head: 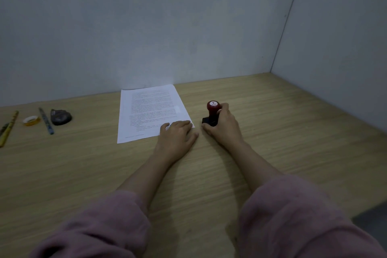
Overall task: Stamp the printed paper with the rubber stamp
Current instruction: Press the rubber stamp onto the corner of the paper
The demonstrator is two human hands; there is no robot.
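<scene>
A white printed paper [150, 111] lies on the wooden table [272, 132], its far edge near the wall. My left hand [178, 134] rests flat on the paper's near right corner, fingers spread. Just to the right of the paper stands the rubber stamp [212, 113], with a dark red knob marked TOP and a black base on the table. My right hand [222, 128] is wrapped around the stamp's handle, the thumb at the base's near left side.
At the far left lie a yellow pencil [9, 128], a small roll of tape [31, 120], a blue patterned pen [46, 120] and a dark grey stone-like lump [60, 117]. Grey walls close off the back and the right side. The table's near right edge [356, 211] drops off.
</scene>
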